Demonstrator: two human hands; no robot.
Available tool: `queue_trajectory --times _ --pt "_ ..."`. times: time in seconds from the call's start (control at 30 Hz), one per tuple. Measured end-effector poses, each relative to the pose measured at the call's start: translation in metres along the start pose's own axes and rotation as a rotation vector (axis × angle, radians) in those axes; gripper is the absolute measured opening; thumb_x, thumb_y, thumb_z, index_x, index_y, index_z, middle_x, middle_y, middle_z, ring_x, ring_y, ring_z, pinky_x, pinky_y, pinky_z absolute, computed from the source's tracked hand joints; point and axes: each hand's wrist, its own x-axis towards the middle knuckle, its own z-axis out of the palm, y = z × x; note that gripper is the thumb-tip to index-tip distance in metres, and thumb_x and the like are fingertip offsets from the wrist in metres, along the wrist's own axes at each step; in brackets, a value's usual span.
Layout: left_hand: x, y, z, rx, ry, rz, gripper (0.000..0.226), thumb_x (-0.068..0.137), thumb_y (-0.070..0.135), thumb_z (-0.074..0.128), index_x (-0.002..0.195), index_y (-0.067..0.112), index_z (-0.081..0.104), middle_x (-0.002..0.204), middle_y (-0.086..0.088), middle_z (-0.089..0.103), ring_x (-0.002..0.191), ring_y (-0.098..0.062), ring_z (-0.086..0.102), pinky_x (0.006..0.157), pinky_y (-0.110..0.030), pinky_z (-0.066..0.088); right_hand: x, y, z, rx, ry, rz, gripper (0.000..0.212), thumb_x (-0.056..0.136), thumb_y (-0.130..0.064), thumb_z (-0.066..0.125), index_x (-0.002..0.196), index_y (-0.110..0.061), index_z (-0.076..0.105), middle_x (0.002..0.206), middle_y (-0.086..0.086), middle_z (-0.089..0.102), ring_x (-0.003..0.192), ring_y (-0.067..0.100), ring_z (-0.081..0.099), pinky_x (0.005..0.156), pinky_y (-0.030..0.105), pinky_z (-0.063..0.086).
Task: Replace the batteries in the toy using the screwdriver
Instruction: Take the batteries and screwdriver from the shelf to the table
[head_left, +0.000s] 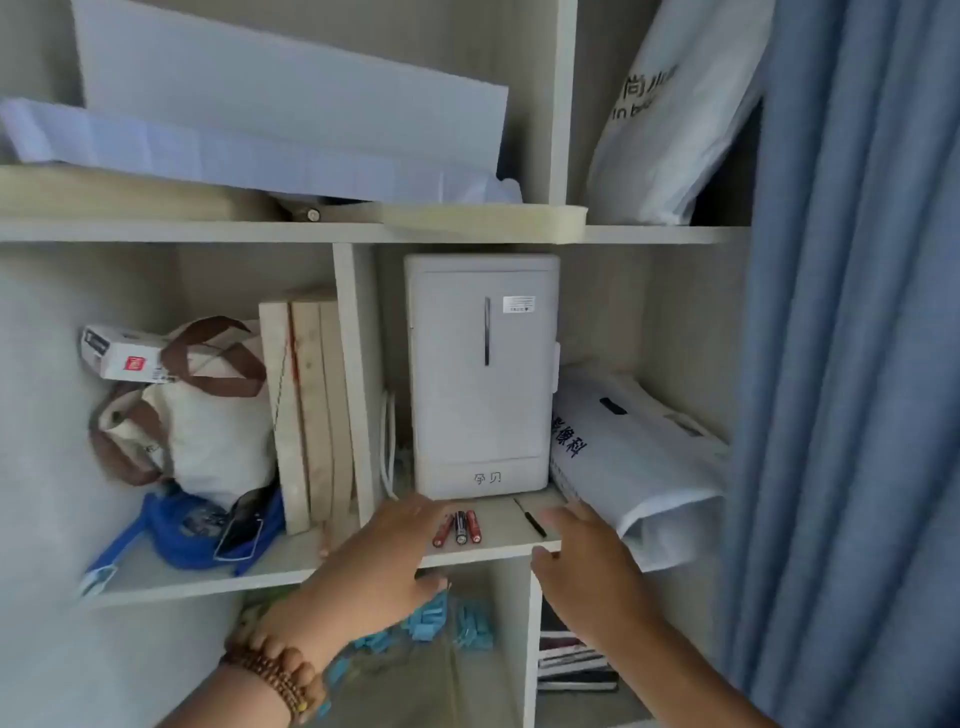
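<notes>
Three small batteries (460, 528), two red and one black, lie side by side on the shelf board (498, 553) in front of a white toy fridge (480, 374). A thin black screwdriver (531, 519) lies to their right on the same board. My left hand (382, 564) is stretched out with relaxed fingers, its fingertips just left of the batteries. My right hand (584, 564) hovers with straight fingers just right of the screwdriver. Neither hand holds anything.
A white paper bag (639, 457) leans right of the fridge. Wooden boards (309, 410), a cloth bag (202, 426) and a blue bag (192, 525) fill the left compartment. Blue curtain (852, 364) hangs at right. Blue pieces (447, 623) lie on the shelf below.
</notes>
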Motion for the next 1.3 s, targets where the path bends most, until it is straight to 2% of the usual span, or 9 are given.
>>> queue_trajectory --times 0.07,0.2,0.4,0.57,0.63,0.77,0.9,1.1,1.3 --pt "0.015 -0.007 0.009 0.016 0.032 -0.001 0.061 0.09 0.037 0.059 0.142 0.033 0.026 0.138 0.012 0.033 0.132 -0.013 0.033 0.101 -0.029 0.041 0.013 0.004 0.013 -0.024 0.035 0.032 0.043 0.097 -0.024 0.052 0.14 -0.027 0.051 0.142 -0.008 0.046 0.122 0.011 0.054 0.098 0.026 0.045" --pt "0.039 -0.01 0.031 0.051 0.011 -0.048 0.067 0.09 0.036 0.058 0.145 0.027 0.022 0.141 0.01 0.026 0.136 -0.017 0.028 0.104 -0.033 0.041 0.027 0.011 0.035 -0.145 0.079 0.037 0.037 0.095 -0.024 0.051 0.131 -0.028 0.054 0.13 -0.006 0.048 0.117 0.013 0.055 0.097 0.025 0.044" --pt "0.056 -0.015 0.042 0.0 0.043 -0.032 0.07 0.093 0.034 0.056 0.149 0.027 0.015 0.15 0.01 0.018 0.14 -0.013 0.021 0.116 -0.033 0.027 0.036 0.014 0.047 -0.191 0.114 0.011 0.041 0.09 -0.027 0.056 0.131 -0.029 0.058 0.124 -0.006 0.05 0.105 0.012 0.063 0.09 0.025 0.051" --pt "0.061 -0.023 0.041 -0.063 0.072 0.012 0.065 0.091 0.042 0.057 0.145 0.035 0.021 0.142 0.019 0.022 0.134 -0.004 0.028 0.109 -0.028 0.035 0.039 0.023 0.055 -0.171 0.113 0.054 0.046 0.06 -0.022 0.085 0.105 -0.028 0.074 0.098 -0.007 0.061 0.069 0.007 0.068 0.061 0.02 0.054" --pt "0.063 -0.025 0.04 -0.052 0.082 0.032 0.063 0.088 0.053 0.054 0.141 0.039 0.023 0.138 0.023 0.024 0.13 -0.002 0.03 0.103 -0.03 0.041 0.042 0.028 0.057 -0.188 0.124 0.016 0.047 0.05 -0.019 0.09 0.095 -0.027 0.077 0.091 -0.007 0.063 0.064 0.006 0.066 0.057 0.017 0.052" --pt "0.072 -0.028 0.046 0.102 0.154 0.111 0.068 0.08 0.076 0.039 0.137 0.042 0.03 0.135 0.022 0.034 0.125 -0.003 0.032 0.1 -0.029 0.039 0.045 0.035 0.063 -0.192 0.14 -0.024 0.043 0.052 -0.015 0.091 0.092 -0.025 0.078 0.09 -0.007 0.063 0.064 0.007 0.065 0.057 0.013 0.049" --pt "0.082 -0.032 0.062 0.113 0.15 0.165 0.068 0.082 0.081 0.028 0.14 0.046 0.033 0.139 0.021 0.038 0.129 -0.003 0.035 0.103 -0.027 0.034 0.046 0.037 0.063 -0.209 0.172 -0.043 0.04 0.052 -0.013 0.088 0.089 -0.023 0.078 0.088 -0.007 0.063 0.056 0.01 0.062 0.05 0.014 0.05" --pt "0.097 -0.035 0.069 0.138 0.152 0.249 0.052 0.089 0.073 0.035 0.128 0.044 0.053 0.126 0.017 0.05 0.118 -0.003 0.044 0.095 -0.026 0.044 0.048 0.041 0.064 -0.264 0.225 -0.087 0.038 0.053 -0.01 0.083 0.089 -0.022 0.077 0.087 -0.006 0.063 0.049 0.013 0.058 0.047 0.021 0.05" --pt "0.095 -0.042 0.068 0.021 0.096 0.227 0.055 0.083 0.076 0.044 0.125 0.042 0.055 0.118 0.021 0.042 0.113 0.003 0.041 0.091 -0.021 0.048 0.044 0.041 0.064 -0.259 0.218 -0.105 0.04 0.057 -0.012 0.083 0.095 -0.022 0.076 0.09 -0.005 0.062 0.048 0.012 0.059 0.049 0.018 0.05"
